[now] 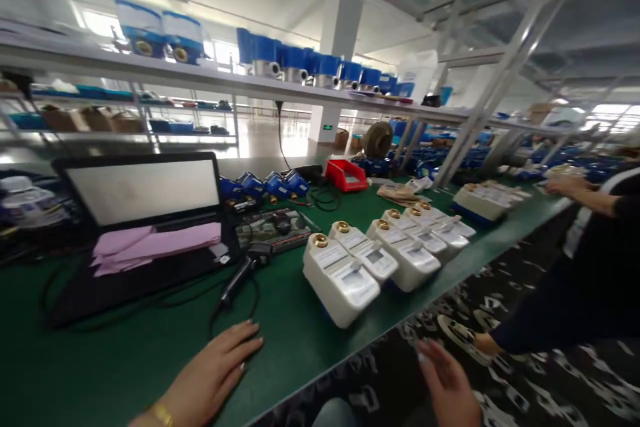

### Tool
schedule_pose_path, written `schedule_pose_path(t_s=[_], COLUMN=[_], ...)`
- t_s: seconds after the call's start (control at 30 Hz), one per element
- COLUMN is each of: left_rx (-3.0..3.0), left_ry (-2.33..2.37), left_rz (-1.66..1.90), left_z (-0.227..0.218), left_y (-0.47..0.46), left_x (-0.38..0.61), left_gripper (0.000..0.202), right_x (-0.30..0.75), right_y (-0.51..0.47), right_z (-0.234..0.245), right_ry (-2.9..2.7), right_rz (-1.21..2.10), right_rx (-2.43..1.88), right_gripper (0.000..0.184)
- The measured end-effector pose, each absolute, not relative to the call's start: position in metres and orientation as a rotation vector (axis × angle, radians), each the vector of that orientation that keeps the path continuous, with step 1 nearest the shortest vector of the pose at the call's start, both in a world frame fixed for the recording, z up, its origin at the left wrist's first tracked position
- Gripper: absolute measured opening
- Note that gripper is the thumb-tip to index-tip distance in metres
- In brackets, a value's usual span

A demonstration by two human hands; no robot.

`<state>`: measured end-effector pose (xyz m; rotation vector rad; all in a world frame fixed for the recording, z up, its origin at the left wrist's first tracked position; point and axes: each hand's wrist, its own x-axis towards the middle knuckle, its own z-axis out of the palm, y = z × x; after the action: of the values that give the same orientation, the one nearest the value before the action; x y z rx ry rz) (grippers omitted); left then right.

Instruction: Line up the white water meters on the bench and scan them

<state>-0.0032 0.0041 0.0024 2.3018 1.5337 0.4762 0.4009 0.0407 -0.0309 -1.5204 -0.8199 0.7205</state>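
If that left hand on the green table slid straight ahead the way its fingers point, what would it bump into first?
The left hand lies flat on the table, fingers pointing up and to the right. Most likely it would first meet the nearest white meter in the row, though depth is hard to judge; the black cable lies just to its left.

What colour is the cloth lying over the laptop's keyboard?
Pink. The cloth lies across the open laptop, seen best in the head view, beyond the left hand.
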Motion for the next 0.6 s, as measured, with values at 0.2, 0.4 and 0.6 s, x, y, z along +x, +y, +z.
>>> schedule_pose_path(t_s=[0.2,0.4,0.6], left_rx=[2.344,2.242,2.067], left_ry=[1.555,1.565,1.571], left_rz=[0.429,0.556,0.821], left_z=[0.014,0.011,0.015], left_y=[0.064,0.096,0.031], left_x=[0.009,0.019,0.019], left_gripper=[0.045,0.044,0.053], right_x=[0.341,0.3,0.271], right_y=[0.083,0.06,0.063], right_z=[0.009,0.027,0.031], right_ry=[-1.246,-1.322,-1.209], right_rz=[0.423,0.312,0.372], right_rx=[-1.329,-1.523,-1.743], right_gripper=[0.077,0.101,0.107])
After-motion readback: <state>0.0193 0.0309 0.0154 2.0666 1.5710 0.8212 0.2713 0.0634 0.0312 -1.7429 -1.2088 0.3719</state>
